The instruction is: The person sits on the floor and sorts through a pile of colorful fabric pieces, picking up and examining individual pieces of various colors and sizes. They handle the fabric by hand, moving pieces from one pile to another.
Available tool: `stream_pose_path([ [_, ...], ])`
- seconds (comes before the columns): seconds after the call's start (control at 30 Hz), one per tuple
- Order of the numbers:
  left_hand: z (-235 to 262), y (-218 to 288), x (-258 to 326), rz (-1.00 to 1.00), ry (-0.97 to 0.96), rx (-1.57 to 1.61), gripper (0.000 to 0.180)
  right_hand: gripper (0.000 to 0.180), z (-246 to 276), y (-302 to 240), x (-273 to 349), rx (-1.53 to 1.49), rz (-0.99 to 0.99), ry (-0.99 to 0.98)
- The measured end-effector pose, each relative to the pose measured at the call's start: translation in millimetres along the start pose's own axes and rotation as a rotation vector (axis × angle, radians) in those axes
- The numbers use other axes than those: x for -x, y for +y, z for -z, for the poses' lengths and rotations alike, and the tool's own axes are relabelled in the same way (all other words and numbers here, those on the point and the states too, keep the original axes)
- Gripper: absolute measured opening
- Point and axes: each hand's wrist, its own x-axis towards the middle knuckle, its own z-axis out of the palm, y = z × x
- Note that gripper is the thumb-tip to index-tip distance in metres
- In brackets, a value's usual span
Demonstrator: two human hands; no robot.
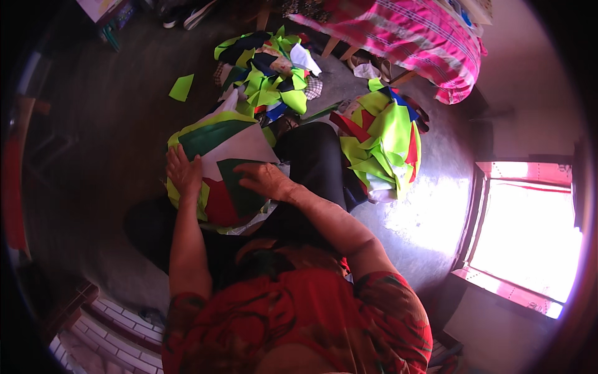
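Note:
Across my lap lies a patchwork of cloth pieces in white, dark green, red and neon yellow. My left hand rests flat on its left edge, fingers stretched out. On the right part, my right hand touches a dark green cloth piece, its fingers loosely bent and apart. Neither hand appears to grip anything. Something whitish and crinkled shows under the patchwork's near edge.
A heap of cloth scraps lies on the floor ahead, with a single neon scrap left of it. Another scrap pile sits to my right. Beyond stands furniture draped in pink checked cloth. Bright light enters through an opening at right.

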Motion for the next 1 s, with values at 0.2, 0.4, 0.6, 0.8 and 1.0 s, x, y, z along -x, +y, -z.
stream_pose_path([
  [0.2, 15, 0, 4, -0.043, 0.101, 0.049, 0.067, 0.032, 45, -46, 30, -0.087, 0.153, 0.195],
  [0.4, 39, 9, 13, -0.110, 0.168, 0.031, 0.065, 0.032, 147, -29, 76, 0.028, -0.020, 0.794],
  [0.6, 22, 6, 20, -0.165, 0.141, 0.111, 0.062, 0.061, 218, 9, 130, 0.536, -0.195, 0.677],
  [0.8, 9, -4, 24, -0.167, 0.041, 0.177, 0.064, 0.062, 202, 31, 135, 0.510, -0.288, 0.522],
  [1.0, 7, -1, 25, -0.156, -0.060, 0.163, 0.069, 0.053, 192, 56, 132, 0.620, -0.294, 0.566],
])
